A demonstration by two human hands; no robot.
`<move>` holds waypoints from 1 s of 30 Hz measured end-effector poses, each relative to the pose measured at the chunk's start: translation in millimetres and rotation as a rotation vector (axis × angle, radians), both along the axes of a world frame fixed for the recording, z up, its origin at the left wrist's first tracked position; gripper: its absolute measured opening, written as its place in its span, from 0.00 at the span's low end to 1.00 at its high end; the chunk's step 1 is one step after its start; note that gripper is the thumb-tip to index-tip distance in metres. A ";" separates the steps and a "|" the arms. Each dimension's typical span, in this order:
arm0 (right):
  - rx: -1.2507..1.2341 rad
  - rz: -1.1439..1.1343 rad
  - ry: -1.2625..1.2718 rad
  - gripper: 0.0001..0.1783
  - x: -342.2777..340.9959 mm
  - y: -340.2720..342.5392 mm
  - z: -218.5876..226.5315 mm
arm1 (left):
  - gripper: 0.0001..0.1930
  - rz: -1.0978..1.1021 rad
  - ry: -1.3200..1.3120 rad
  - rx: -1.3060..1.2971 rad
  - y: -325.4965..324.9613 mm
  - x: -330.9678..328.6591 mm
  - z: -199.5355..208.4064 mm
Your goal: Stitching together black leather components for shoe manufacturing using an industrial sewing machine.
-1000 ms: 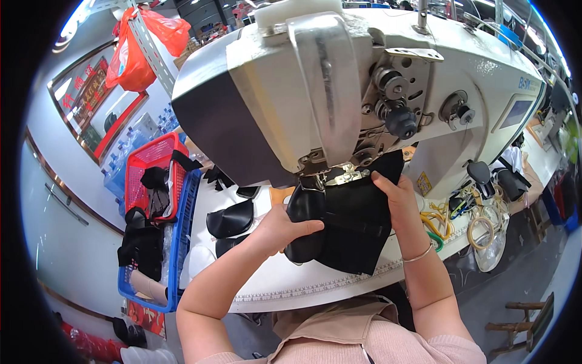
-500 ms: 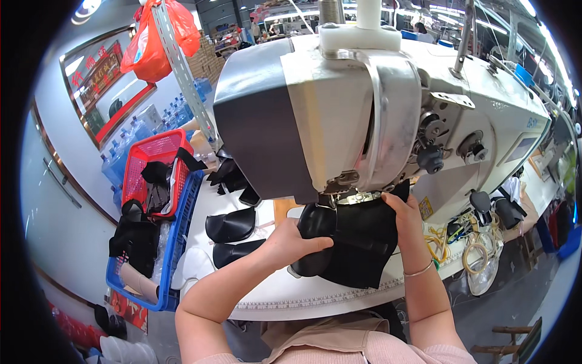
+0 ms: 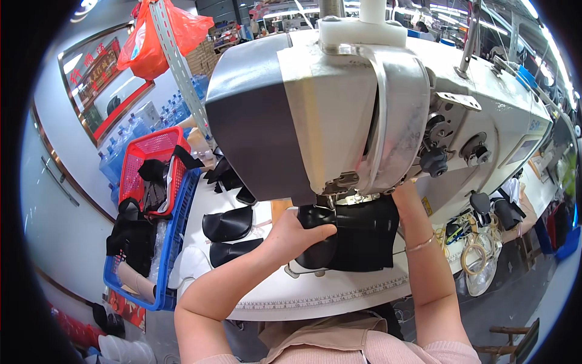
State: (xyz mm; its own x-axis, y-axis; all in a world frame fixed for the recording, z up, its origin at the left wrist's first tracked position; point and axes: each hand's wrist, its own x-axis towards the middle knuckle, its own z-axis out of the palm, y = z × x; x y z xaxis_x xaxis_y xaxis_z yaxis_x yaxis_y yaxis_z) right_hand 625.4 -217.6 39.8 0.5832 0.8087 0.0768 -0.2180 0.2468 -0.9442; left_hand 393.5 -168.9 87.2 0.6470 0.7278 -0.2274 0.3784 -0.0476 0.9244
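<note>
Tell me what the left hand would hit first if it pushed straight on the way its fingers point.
The left hand points right along the black workpiece; going on, it would likely meet the foot under the sewing machine head, though depth is unclear.

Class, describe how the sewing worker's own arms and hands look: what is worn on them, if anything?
Both forearms are bare, with no gloves on the left hand. The right wrist carries a thin bangle; that hand is mostly hidden by the machine. Pink ribbed fabric shows at the shoulders.

left hand [image 3: 294,233] curled gripping, right hand [image 3: 405,189] reaching up, seemingly hidden
</note>
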 end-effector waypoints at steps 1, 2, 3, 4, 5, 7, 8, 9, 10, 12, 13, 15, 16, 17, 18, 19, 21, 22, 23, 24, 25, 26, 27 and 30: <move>0.062 0.000 0.090 0.05 0.3 4.4 2.3 | 0.14 -0.005 0.030 -0.042 1.9 -0.4 -2.8; 0.061 -0.004 0.095 0.05 0.2 2.4 5.0 | 0.14 -0.007 0.033 -0.019 2.9 -0.5 -5.7; -0.003 0.043 0.143 0.05 -0.4 -0.9 8.2 | 0.14 -0.004 -0.008 -0.054 4.1 -1.4 -7.8; -0.063 0.090 0.192 0.08 -3.0 -4.6 10.7 | 0.13 -0.005 -0.041 -0.103 5.0 -2.2 -9.3; -0.059 0.086 0.201 0.08 -7.3 -15.0 11.1 | 0.13 -0.007 -0.039 -0.084 5.6 -2.9 -10.4; 0.028 0.262 0.449 0.15 -21.3 -42.8 4.8 | 0.14 -0.027 -0.162 -0.141 5.6 -3.2 -12.0; 0.024 0.241 0.424 0.18 -32.4 -53.3 -3.0 | 0.14 -0.035 -0.172 -0.122 5.7 -2.5 -12.7; -0.027 0.183 0.418 0.21 -42.2 -60.7 -10.4 | 0.15 -0.021 -0.207 -0.133 4.5 -2.3 -13.8; 0.006 0.285 0.332 0.22 -47.8 -66.4 -16.6 | 0.16 -0.018 -0.233 -0.155 4.2 -1.9 -14.1; 0.096 0.322 0.258 0.21 -48.2 -67.8 -23.6 | 0.16 -0.032 -0.197 -0.194 6.0 -2.7 -12.8; 0.113 0.319 0.187 0.21 -45.9 -67.9 -24.7 | 0.15 -0.053 -0.221 -0.173 7.5 -2.3 -12.3; 0.067 0.356 0.208 0.20 -39.4 -65.5 -22.1 | 0.15 -0.051 -0.215 -0.350 12.8 -3.9 -9.3; 0.070 0.382 0.219 0.20 -37.1 -65.2 -19.5 | 0.15 -0.030 -0.206 -0.539 14.5 -5.6 -8.0; 0.073 0.412 0.230 0.20 -37.0 -64.1 -17.4 | 0.14 -0.019 -0.144 -0.591 16.4 -5.5 -7.3; 0.072 0.416 0.233 0.20 -37.7 -63.7 -15.7 | 0.14 -0.087 -0.193 -0.595 16.2 -5.8 -8.0; 0.101 0.411 0.202 0.20 -37.8 -63.0 -14.5 | 0.14 -0.017 -0.243 -0.677 15.8 -5.5 -9.5; 0.130 0.402 0.188 0.20 -40.4 -62.5 -15.2 | 0.14 0.070 -0.264 -0.814 14.7 -4.2 -14.4; 0.147 0.395 0.154 0.20 -40.3 -61.3 -16.6 | 0.14 0.080 -0.243 -0.818 16.2 -5.1 -15.8; 0.157 0.379 0.135 0.20 -40.0 -60.6 -18.5 | 0.14 0.086 -0.198 -0.821 18.0 -6.2 -17.1; 0.150 0.384 0.132 0.22 -38.7 -59.6 -20.6 | 0.13 0.051 -0.186 -0.843 21.2 -8.6 -17.2; 0.151 0.371 0.079 0.22 -37.2 -58.6 -22.4 | 0.13 0.162 -0.216 -0.882 20.7 -4.5 -22.3; 0.123 0.341 0.041 0.22 -35.4 -57.7 -23.6 | 0.14 0.072 -0.304 -0.837 20.7 -9.3 -22.6; 0.108 0.333 0.046 0.23 -34.2 -57.7 -24.4 | 0.14 0.048 -0.371 -1.002 23.9 -8.2 -22.2; 0.119 0.358 0.067 0.24 -32.0 -59.2 -23.1 | 0.15 -0.060 -0.391 -0.968 23.3 -8.3 -19.8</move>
State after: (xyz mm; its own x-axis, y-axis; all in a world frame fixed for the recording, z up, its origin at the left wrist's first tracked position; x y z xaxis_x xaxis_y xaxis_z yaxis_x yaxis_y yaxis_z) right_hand 593.4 -276.8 16.7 0.2727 0.9497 0.1537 -0.3702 0.2511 -0.8944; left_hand 385.2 -145.6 67.3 0.8303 0.3107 -0.4627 0.0663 0.7693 0.6354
